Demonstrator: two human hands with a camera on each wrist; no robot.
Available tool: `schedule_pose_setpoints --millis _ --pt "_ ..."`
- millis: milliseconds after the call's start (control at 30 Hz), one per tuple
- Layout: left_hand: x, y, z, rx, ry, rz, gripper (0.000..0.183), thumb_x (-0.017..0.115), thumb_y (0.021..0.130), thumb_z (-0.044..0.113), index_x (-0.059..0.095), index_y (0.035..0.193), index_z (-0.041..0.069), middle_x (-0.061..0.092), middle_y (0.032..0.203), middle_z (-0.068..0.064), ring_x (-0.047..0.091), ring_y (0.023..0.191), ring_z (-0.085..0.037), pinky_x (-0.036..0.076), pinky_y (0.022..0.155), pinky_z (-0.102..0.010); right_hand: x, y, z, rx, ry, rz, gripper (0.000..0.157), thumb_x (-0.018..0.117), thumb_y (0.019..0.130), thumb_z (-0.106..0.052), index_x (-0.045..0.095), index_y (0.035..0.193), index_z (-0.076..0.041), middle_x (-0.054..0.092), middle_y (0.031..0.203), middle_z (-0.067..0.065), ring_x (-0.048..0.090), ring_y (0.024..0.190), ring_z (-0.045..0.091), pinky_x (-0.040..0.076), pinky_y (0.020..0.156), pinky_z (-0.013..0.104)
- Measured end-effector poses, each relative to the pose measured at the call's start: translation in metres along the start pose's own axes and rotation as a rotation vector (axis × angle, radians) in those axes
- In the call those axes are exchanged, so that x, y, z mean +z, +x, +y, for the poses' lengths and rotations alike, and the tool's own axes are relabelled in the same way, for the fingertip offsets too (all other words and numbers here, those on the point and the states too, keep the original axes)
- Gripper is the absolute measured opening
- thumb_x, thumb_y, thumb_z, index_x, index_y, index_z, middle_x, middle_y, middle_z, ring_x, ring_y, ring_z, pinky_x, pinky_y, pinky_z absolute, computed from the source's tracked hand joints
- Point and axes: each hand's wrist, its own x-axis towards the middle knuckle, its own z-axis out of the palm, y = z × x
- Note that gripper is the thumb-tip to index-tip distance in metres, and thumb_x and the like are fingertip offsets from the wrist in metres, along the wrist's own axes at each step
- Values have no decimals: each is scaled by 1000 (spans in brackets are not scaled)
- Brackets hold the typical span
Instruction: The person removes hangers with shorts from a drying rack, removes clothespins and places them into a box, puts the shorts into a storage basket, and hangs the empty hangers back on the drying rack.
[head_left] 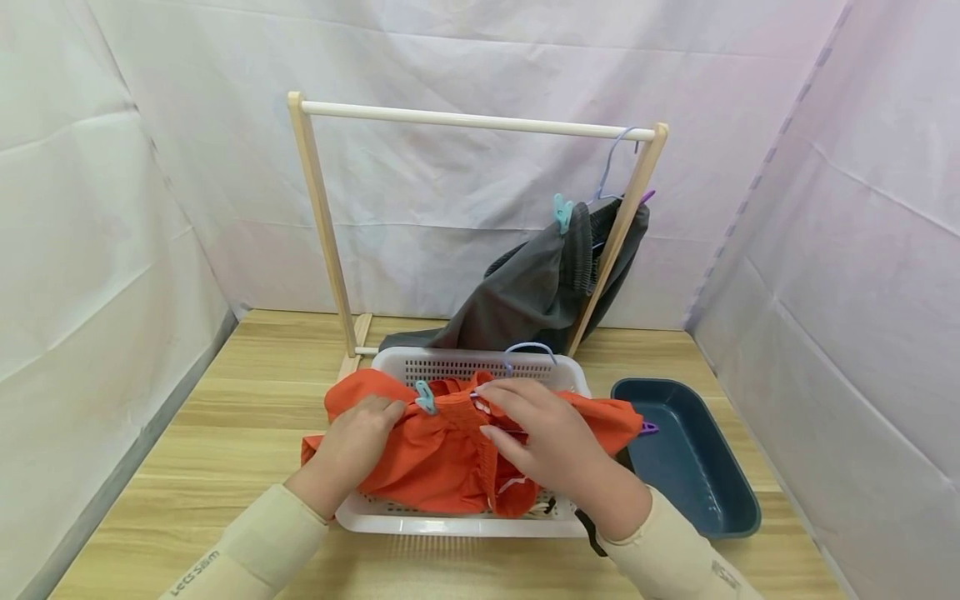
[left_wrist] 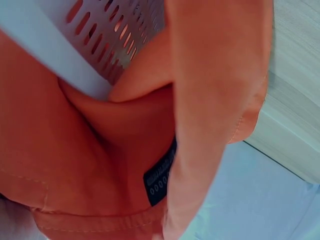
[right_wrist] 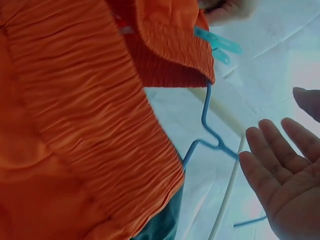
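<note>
Orange elastic-waist pants (head_left: 427, 462) lie bunched over a white slotted basket (head_left: 420, 525). A blue wire hanger (head_left: 531, 345) runs inside the gathered waistband, its hook standing up behind it. One light-blue clothespin (head_left: 425, 397) clips the waistband on the left; a purple clothespin (head_left: 648, 428) shows at the right end. My left hand (head_left: 352, 446) grips the orange cloth beside the light-blue clothespin, its fingertips hidden in the folds. My right hand (head_left: 551, 433) is over the waistband opening, and in the right wrist view its fingers (right_wrist: 262, 172) are extended near the hanger's neck.
Behind the basket stands a rack with a white rail (head_left: 472, 121) and wooden posts. Dark grey pants (head_left: 517, 292) hang at its right end on another blue hanger, clipped with clothespins. A dark blue tub (head_left: 678, 450) sits to the right. White fabric walls enclose the wooden table (head_left: 247, 417).
</note>
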Motion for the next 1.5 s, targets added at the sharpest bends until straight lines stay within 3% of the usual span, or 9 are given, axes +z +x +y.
schedule_pose_setpoints --millis 433,733,1000,1267,1500 --pt "-1 -1 0 -5 0 -7 20 70 80 -6 64 93 7 64 84 -3 59 82 -21 57 68 -35 18 21 -16 83 8 -66 43 74 86 -22 63 126 -12 62 124 3 56 116 19 52 94 34" --pt "0 0 -1 -9 15 -21 20 73 79 -5 63 92 8 64 84 -3 58 82 -20 57 68 -34 29 33 -24 156 5 -159 45 72 88 -25 61 129 -13 61 126 3 55 118 19 51 95 36" --pt "2 -1 -2 7 21 9 20 72 78 -7 64 91 7 63 82 -3 58 81 -20 57 66 -34 40 44 -29 192 23 -236 48 70 89 -26 57 133 -13 57 131 4 51 124 21 48 100 38" --pt "2 -1 -1 5 24 4 23 73 79 -5 67 98 7 65 85 -3 59 81 -20 57 67 -34 47 51 -29 216 15 -248 49 69 90 -27 55 135 -12 56 133 4 49 126 21 47 101 38" --pt "0 -1 1 11 23 4 19 69 80 -7 64 93 7 62 81 -2 58 81 -20 56 65 -34 52 55 -28 242 4 -259 49 68 91 -28 55 135 -11 56 134 6 49 126 22 47 101 38"
